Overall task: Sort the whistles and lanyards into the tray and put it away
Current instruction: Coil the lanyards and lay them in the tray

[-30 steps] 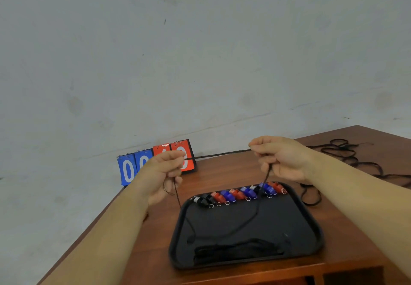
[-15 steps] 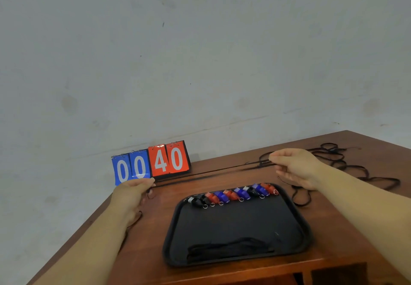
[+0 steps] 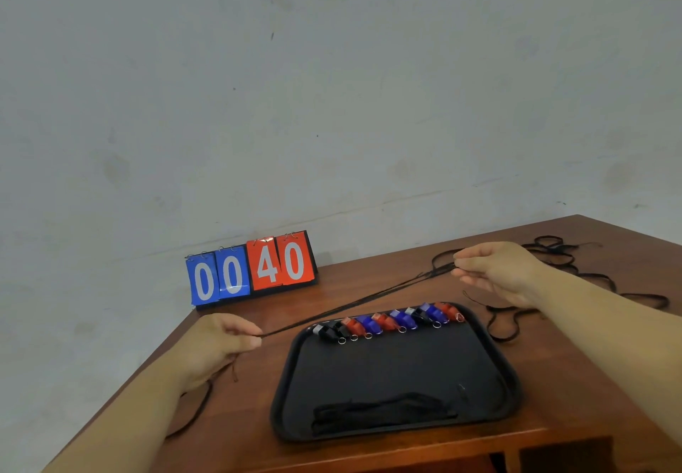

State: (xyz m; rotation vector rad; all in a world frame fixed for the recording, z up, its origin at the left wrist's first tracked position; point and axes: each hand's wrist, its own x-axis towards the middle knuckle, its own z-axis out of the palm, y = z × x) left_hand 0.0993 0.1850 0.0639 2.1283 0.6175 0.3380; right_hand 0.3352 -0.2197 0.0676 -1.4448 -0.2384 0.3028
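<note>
Left hand (image 3: 217, 343): fingers curled, thumb and forefinger pinching one end of a black lanyard (image 3: 350, 304). It sits low over the tabletop (image 3: 369, 280), left of the tray (image 3: 406, 369).
Right hand (image 3: 494, 269): raised behind the tray's far right corner, fingertips pinched on the other end of the same lanyard.
The cord runs taut, in several strands, between the two hands and passes behind the whistles (image 3: 387, 321). A loose tail drops below the left hand and trails along the tabletop toward the near edge.
Whistles: one row along the tray's far rim, black, red and blue, packed side by side.
Folded lanyard bundle (image 3: 380, 413): flat inside the tray, by the near rim.
Loose lanyards (image 3: 561, 254): tangled on the tabletop behind and right of the right hand.
Flip scoreboard (image 3: 254, 269): far left edge of the tabletop, reads 00 40
</note>
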